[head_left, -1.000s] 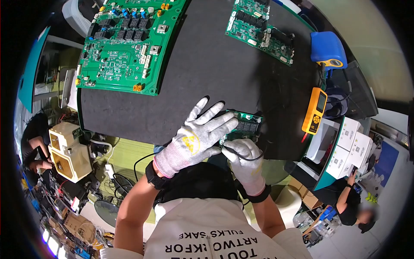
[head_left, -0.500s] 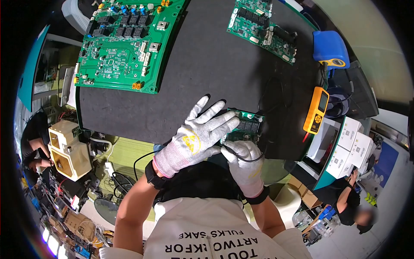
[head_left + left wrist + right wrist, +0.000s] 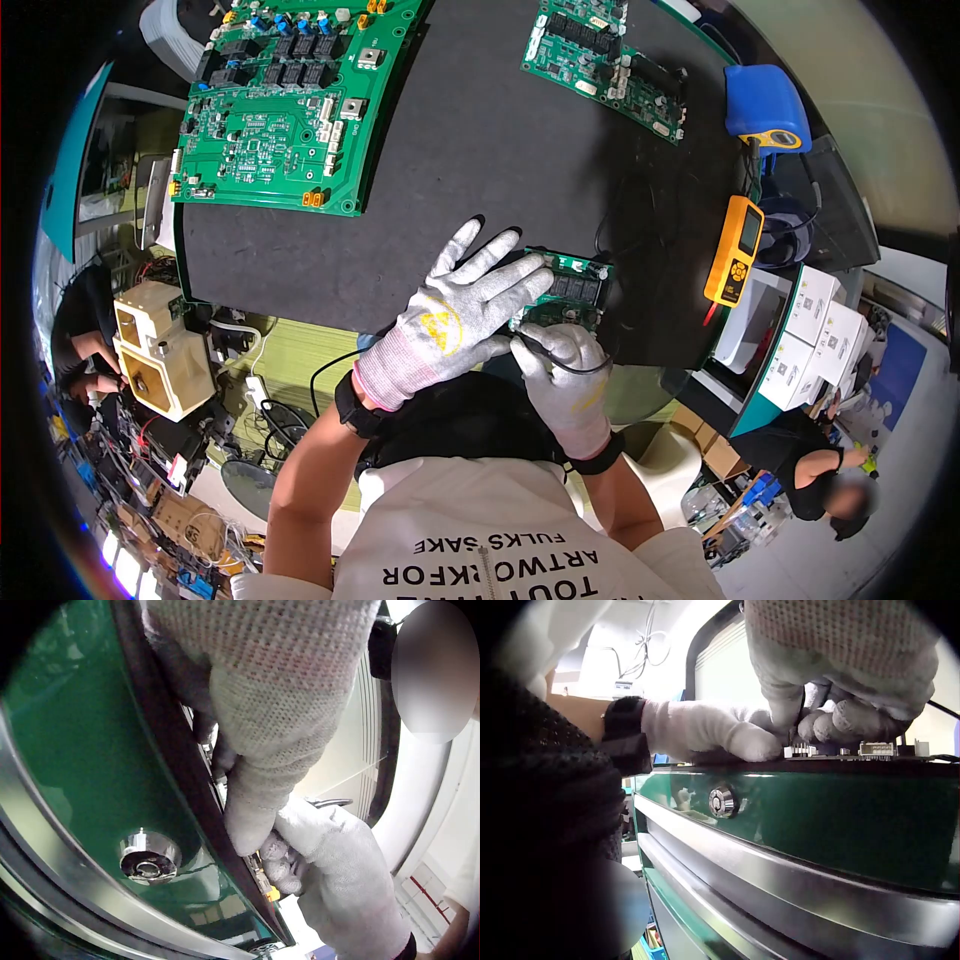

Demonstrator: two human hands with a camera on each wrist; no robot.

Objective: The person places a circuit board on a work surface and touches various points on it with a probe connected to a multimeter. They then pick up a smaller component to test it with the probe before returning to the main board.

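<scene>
In the head view, a small green circuit board [image 3: 574,285] with dark components lies near the mat's front edge. My gloved left hand [image 3: 455,310] rests with straight, spread fingers over the board's left side, hiding that part. My gloved right hand [image 3: 566,370] is at the board's near edge, fingers curled, pinching a thin black corded tool whose tip the fingers hide. Its black cord [image 3: 580,371] crosses the back of the fingers. In the right wrist view, white connectors [image 3: 876,749] stand just below the right fingertips, with the left thumb [image 3: 754,742] beside them.
A large green circuit board [image 3: 270,140] lies at the back left of the dark mat [image 3: 470,130]. Farther right are another circuit board [image 3: 600,65], a blue device [image 3: 765,105] and a yellow meter [image 3: 735,250]. White boxes [image 3: 815,335] stand beyond the right edge; another person [image 3: 800,465] is there.
Both hands keep nearly the same place at the small board. The cord over the right fingers has shifted slightly. The person at the right has moved their arms.
</scene>
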